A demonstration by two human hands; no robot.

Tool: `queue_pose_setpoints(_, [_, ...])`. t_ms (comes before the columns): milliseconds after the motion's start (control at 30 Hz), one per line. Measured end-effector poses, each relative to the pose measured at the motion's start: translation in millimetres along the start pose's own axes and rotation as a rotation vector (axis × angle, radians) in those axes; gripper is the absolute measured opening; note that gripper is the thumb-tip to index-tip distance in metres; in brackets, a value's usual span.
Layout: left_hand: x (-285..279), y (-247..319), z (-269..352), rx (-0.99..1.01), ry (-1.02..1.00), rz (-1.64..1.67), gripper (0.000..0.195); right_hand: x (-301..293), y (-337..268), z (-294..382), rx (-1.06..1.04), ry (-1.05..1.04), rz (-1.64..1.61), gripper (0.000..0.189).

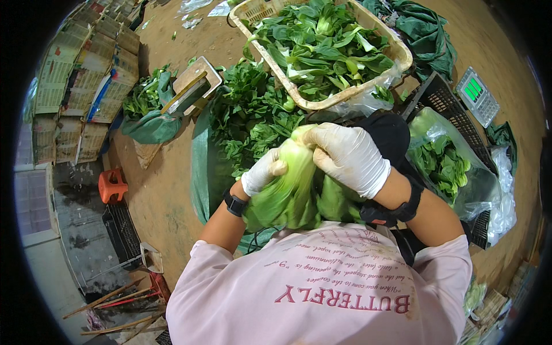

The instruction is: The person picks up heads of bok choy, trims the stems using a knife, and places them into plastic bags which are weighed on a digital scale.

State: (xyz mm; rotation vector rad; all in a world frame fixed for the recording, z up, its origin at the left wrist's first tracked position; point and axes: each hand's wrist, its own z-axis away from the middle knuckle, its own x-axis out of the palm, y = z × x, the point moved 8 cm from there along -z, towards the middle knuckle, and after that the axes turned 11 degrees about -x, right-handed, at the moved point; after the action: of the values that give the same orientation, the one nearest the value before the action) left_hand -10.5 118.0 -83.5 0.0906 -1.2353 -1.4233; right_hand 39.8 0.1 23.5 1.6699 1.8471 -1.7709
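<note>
A large bok choy head (293, 185) hangs leaves-down close to my chest, its pale base at the top. My left hand (264, 170), in a white glove, is closed around its side. My gloved right hand (345, 157) has its fingers curled at the base of the bok choy; exactly what they pinch is hidden. More green leaves show below the right hand. Just beyond my hands, a green woven sack (201, 172) holds many leafy greens (254, 116). A cream plastic crate (297, 95) of loose bok choy leaves (319, 51) stands past the sack.
At right are a black crate (453, 112), a clear plastic bag (478, 185) with greens, and a digital scale (485, 103). Stacked crates (86, 73), an orange stool (113, 185) and wooden-handled tools (116, 302) are at left. A smaller green sack (152, 127) of greens lies beyond the stool.
</note>
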Motion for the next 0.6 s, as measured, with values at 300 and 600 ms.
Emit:
queue_pose_setpoints(300, [-7,-5,-1,0.040,-0.004,0.297,0.081,-138,75,-89,-0.170,0.359,0.448,0.062])
queue_pose_setpoints(600, [-23,-24,-19,-0.089,-0.046,0.463,0.066,24,12,-53,-0.227,-0.528,0.153,0.055])
